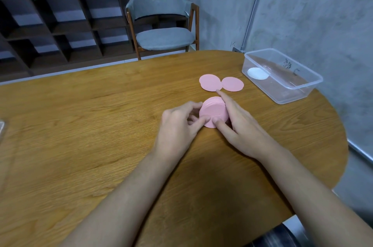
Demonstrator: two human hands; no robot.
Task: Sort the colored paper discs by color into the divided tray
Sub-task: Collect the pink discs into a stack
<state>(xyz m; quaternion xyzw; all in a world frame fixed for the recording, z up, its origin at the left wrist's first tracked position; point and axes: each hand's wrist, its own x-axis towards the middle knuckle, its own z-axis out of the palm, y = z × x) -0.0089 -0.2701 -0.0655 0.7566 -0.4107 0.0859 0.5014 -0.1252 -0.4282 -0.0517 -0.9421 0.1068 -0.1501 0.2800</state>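
Left hand (177,125), right hand (242,127) bare; forearms (125,196) bare to frame edge.

No text is legible; the dark marks (288,63) on the clear plastic box (294,94) cannot be read.

Single head-worn wide-angle view, facing forward and down, close over the table (80,125), chair (161,38) at far side, wall (302,14) right.

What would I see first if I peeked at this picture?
The left hand and right hand hold a stack of pink discs in the middle of the wooden table. Two loose pink discs lie just beyond it, and a clear tub at the right holds one white disc.
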